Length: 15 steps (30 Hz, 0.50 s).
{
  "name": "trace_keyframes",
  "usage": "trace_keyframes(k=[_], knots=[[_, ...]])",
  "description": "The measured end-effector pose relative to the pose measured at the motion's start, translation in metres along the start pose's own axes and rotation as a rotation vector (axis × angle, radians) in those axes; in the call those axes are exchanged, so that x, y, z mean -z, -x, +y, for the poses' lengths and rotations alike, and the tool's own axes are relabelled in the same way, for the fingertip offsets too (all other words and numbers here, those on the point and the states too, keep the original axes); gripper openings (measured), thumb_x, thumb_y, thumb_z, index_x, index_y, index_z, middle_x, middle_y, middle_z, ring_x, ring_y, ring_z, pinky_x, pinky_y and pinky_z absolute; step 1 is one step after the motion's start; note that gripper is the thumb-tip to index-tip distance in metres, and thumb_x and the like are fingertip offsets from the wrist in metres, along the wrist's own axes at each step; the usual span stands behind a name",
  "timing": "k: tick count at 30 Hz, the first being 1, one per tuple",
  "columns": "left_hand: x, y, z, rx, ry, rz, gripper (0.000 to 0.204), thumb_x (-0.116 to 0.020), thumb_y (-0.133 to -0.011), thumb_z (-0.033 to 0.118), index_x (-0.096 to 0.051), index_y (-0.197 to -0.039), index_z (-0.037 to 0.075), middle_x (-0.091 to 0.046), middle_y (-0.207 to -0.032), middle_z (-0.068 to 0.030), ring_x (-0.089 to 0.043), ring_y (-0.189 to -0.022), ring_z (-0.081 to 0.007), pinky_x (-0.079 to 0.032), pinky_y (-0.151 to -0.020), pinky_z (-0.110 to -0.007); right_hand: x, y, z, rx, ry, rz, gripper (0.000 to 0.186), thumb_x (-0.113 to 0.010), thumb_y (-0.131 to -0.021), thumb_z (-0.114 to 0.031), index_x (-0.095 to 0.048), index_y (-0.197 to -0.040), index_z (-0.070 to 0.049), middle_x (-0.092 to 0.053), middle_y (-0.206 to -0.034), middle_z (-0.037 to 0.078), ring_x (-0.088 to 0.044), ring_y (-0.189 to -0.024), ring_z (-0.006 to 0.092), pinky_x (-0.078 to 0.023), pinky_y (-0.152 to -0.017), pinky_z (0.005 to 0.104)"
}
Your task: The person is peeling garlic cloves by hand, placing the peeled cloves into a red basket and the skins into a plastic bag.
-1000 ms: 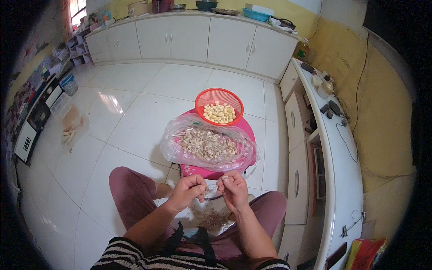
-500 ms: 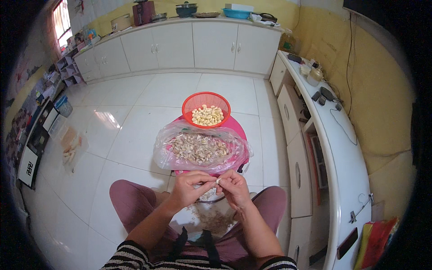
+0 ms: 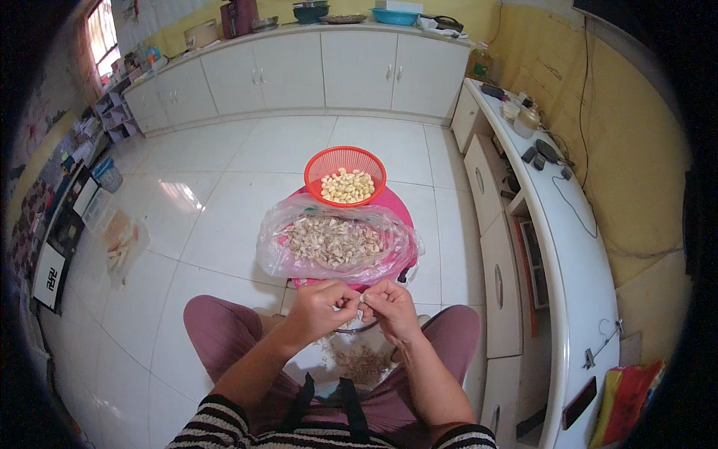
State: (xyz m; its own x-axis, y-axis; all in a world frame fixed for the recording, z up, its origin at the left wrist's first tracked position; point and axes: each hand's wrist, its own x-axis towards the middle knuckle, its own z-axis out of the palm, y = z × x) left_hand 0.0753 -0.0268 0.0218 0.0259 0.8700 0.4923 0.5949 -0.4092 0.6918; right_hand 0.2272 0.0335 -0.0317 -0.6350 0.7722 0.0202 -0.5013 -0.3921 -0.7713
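Observation:
My left hand (image 3: 325,308) and my right hand (image 3: 392,310) meet over my lap, thumbs and fingertips pinched together. Between them is a small pale garlic clove (image 3: 363,298), mostly covered by the fingers. Just beyond my hands, a clear plastic bag (image 3: 275,258) lies spread open with many unpeeled garlic cloves (image 3: 333,241) in it. Behind the bag, a red mesh basket (image 3: 317,162) holds peeled, cream-coloured cloves (image 3: 348,185). Bag and basket both rest on a bright pink stool (image 3: 398,212).
Between my knees, brownish peel scraps (image 3: 360,362) lie on a pale surface, beside a partly hidden dark-rimmed container. A long white cabinet (image 3: 535,247) runs along the right. White cupboards (image 3: 288,75) line the far wall. A transparent bag (image 3: 120,239) lies on the tiled floor at left.
My left hand has drawn slightly back from the clove, its fingers more curled. My right hand keeps its pinch. The whole view has shifted slightly.

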Motion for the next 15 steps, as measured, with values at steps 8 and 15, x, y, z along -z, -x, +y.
trace_keyframes(k=[8, 15], knots=[[-0.007, -0.003, -0.003, 0.005, -0.046, 0.105, 0.008, -0.065, -0.066, 0.000, -0.058, -0.071, 0.002, -0.057, -0.064, -0.0025, -0.053, -0.054, -0.0064, -0.043, -0.049, -0.021, -0.005, -0.001, -0.002, 0.073, 0.111, 0.021, 0.011, -0.061, -0.078, -0.004, -0.055, -0.088, 0.000, -0.061, -0.080, 0.008, -0.059, -0.068, 0.0122, -0.049, -0.063, 0.0240], [0.013, -0.004, 0.001, 0.168, 0.111, 0.151, 0.008, -0.063, -0.070, 0.000, -0.059, -0.077, 0.001, -0.060, -0.069, -0.0058, -0.057, -0.056, -0.0106, -0.044, -0.050, -0.022, -0.016, 0.001, -0.009, 0.055, 0.100, 0.074, 0.014, -0.060, -0.078, -0.003, -0.056, -0.092, -0.001, -0.061, -0.079, 0.008, -0.058, -0.067, 0.0128, -0.049, -0.063, 0.0239]])
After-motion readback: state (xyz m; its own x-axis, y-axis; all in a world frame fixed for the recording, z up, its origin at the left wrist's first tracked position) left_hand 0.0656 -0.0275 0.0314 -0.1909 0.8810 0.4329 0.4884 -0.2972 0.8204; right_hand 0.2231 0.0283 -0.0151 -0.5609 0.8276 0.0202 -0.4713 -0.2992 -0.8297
